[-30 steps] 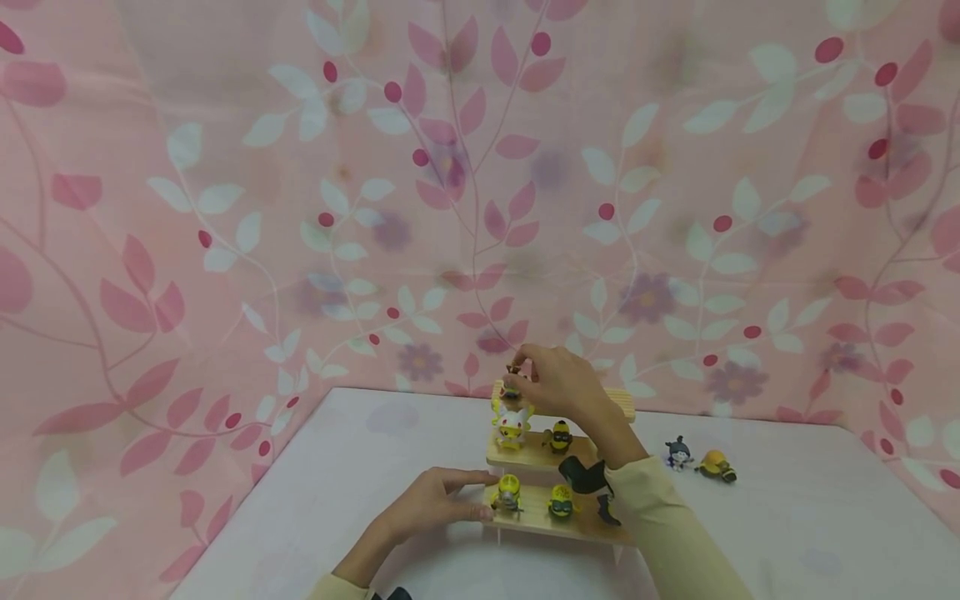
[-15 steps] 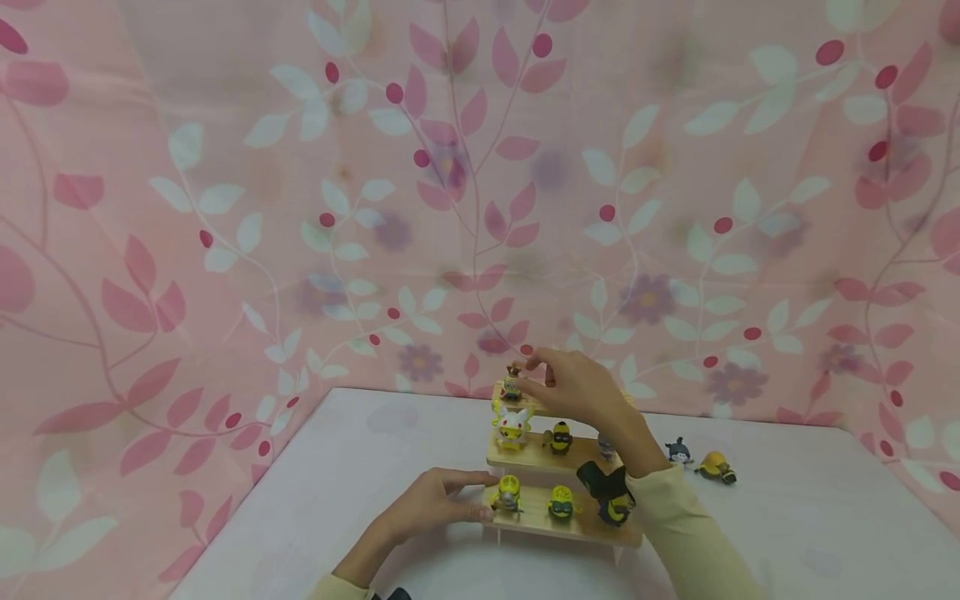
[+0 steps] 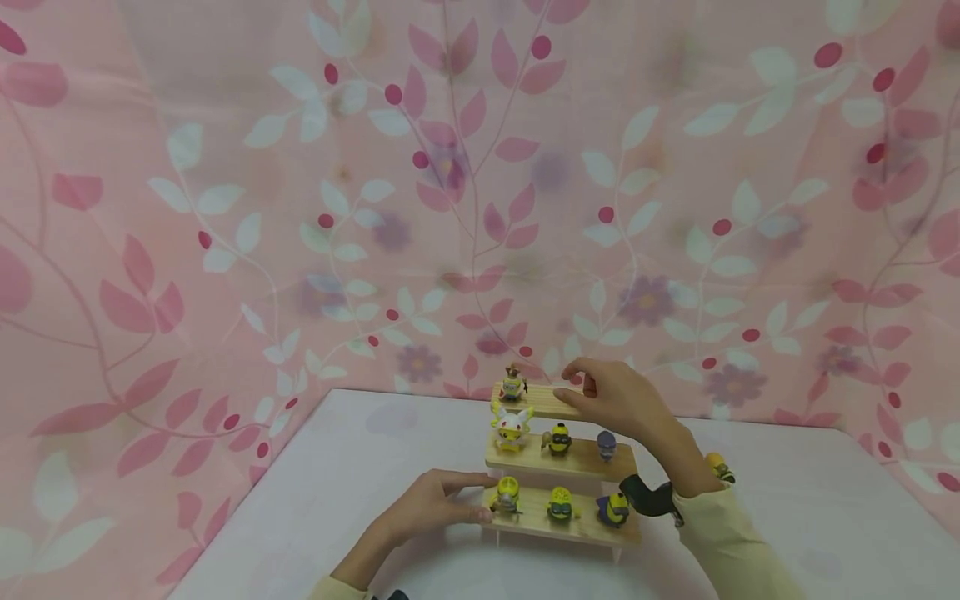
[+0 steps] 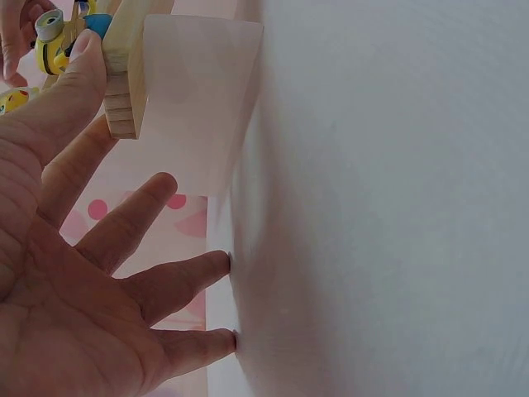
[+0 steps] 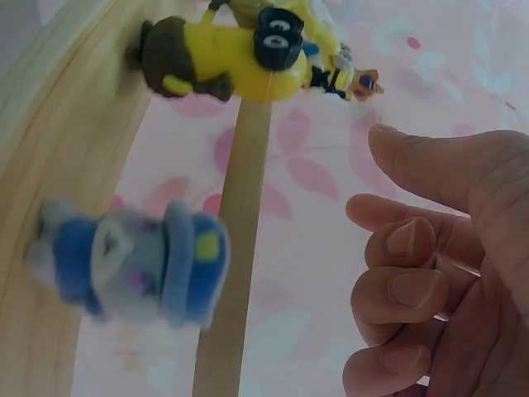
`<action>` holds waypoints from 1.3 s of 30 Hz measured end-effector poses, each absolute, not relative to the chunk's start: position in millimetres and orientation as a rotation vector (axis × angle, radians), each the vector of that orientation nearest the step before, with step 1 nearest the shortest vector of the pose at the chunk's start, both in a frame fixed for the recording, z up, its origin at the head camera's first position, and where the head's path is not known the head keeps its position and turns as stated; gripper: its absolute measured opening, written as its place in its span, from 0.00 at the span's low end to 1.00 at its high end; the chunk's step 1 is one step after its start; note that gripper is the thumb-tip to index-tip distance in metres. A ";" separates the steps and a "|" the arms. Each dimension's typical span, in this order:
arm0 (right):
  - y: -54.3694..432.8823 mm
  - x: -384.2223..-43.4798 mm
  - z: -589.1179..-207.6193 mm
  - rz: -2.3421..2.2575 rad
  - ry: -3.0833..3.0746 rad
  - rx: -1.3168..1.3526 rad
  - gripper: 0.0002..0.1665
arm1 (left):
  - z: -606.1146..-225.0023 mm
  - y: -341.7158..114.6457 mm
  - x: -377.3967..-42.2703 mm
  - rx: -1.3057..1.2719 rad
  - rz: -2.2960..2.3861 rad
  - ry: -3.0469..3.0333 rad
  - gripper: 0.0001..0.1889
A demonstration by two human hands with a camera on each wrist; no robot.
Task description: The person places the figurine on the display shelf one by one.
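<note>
A three-tier wooden display shelf (image 3: 525, 457) carries several small toy figures. My left hand (image 3: 435, 507) holds the left end of its lowest board, thumb on one side and index finger on the other; the remaining fingers (image 4: 178, 285) spread, tips near the white tabletop. My right hand (image 3: 626, 400) hovers by the right part of the top board, fingers loosely bent and nothing between them. On that board's left end stands a crowned yellow figure (image 3: 512, 385). In the right wrist view, a blue-capped grey figure (image 5: 140, 260) and a goggled yellow figure (image 5: 231, 58) are nearest the hand.
A white-eared yellow figure (image 3: 511, 427) stands at the middle board's left. The lowest board bears three yellow figures, including one with a dark cape (image 3: 613, 509). An orange-topped figure (image 3: 717, 467) lies on the white table (image 3: 810, 500), partly behind my right arm. Pink floral cloth (image 3: 480, 208) hangs behind.
My right hand has let go of the crowned figure, left standing on the top board, and moved right. The blue-capped and caped figures have come into view. The left hand stays put.
</note>
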State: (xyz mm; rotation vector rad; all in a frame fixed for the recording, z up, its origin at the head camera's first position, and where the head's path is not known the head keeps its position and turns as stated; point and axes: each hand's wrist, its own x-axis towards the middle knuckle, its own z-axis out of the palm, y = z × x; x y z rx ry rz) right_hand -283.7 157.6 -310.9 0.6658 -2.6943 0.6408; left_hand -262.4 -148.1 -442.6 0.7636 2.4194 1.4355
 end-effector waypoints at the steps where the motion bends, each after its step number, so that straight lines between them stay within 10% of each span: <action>1: 160.7 -283.1 -311.5 0.635 -2.684 0.670 0.16 | -442.5 -148.3 -262.3 0.763 1.435 2.418 0.22; 39: 252.0 -263.3 -341.8 0.634 -2.715 0.475 0.21 | -444.0 -147.5 -261.9 0.761 1.469 2.398 0.22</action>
